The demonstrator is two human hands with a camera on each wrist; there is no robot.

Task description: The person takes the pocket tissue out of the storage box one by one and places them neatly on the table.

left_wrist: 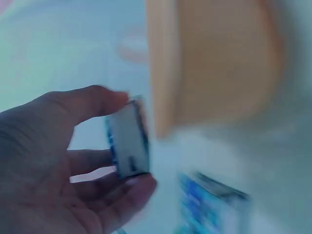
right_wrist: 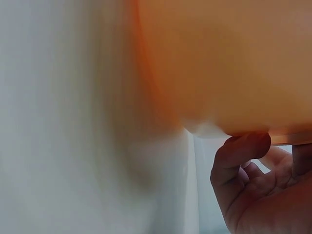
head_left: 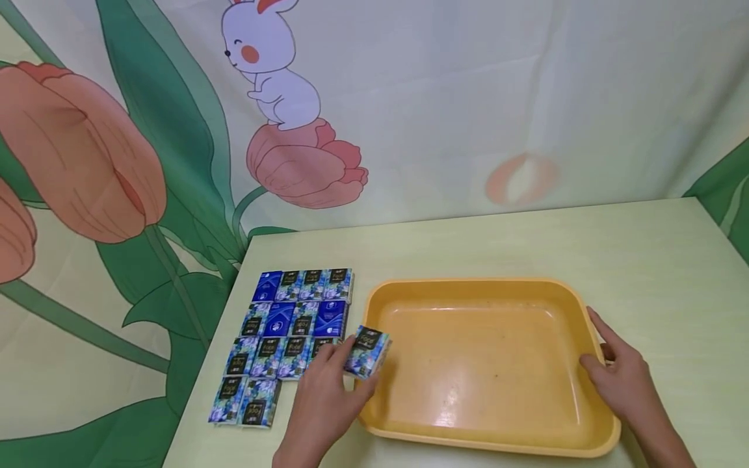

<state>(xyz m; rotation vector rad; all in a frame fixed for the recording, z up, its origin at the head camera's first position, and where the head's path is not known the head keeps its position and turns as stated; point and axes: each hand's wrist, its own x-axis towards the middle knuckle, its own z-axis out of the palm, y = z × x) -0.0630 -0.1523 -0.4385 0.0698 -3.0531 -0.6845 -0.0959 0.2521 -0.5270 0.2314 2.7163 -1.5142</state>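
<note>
My left hand pinches a small tissue pack with a blue floral wrapper, just over the left rim of a yellow plastic tray. The left wrist view shows this pack edge-on between thumb and fingers, with the tray's blurred wall beside it. On the tray's right side, my right hand grips the rim, thumb on the inside and fingers outside. Its curled fingers touch the tray's underside edge in the right wrist view. Left of the tray lie rows of tissue packs, one partly hidden by my left hand.
Several packs are plain blue, the others floral; the nearest row holds two packs. The pale table meets a hanging cloth printed with a rabbit and tulips at its back edge.
</note>
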